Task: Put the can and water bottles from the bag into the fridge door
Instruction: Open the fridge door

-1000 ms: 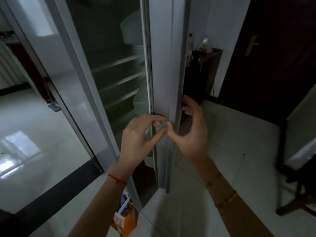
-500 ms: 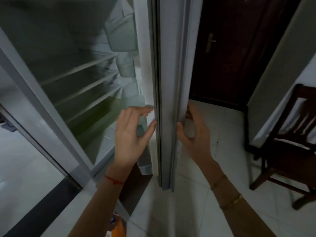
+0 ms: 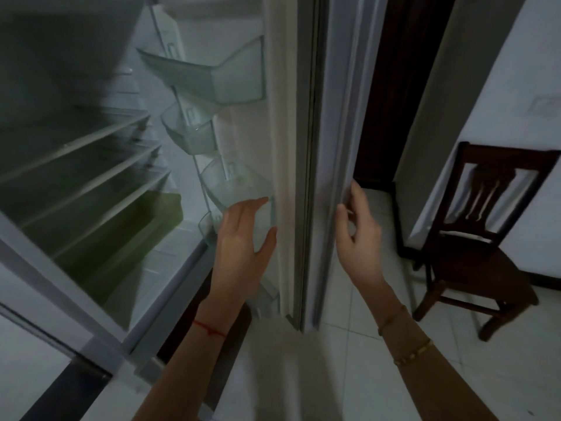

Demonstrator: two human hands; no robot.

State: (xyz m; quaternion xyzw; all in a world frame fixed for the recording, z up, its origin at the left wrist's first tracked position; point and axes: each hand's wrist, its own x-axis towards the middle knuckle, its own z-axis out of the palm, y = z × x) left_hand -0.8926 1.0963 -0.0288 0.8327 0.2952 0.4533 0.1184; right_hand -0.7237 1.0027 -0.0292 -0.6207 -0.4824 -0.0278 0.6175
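White fridge door (image 3: 331, 117) has swung wider, baring empty clear door bins (image 3: 212, 77) ready for loading, right hand (image 3: 358, 238) gripping its outer edge, left hand (image 3: 243, 238) flat and spread by the gasket (image 3: 285, 165); the bag of drinks has left view.

Dark brown wooden chair (image 3: 473, 262) with slatted back, standing at right on a white tiled floor (image 3: 349, 375), close to a white wall (image 3: 531, 86). Dark wooden room door (image 3: 391, 86) behind, shut. Clear glass shelves (image 3: 76, 147), stacked in tiers at left, blurred.
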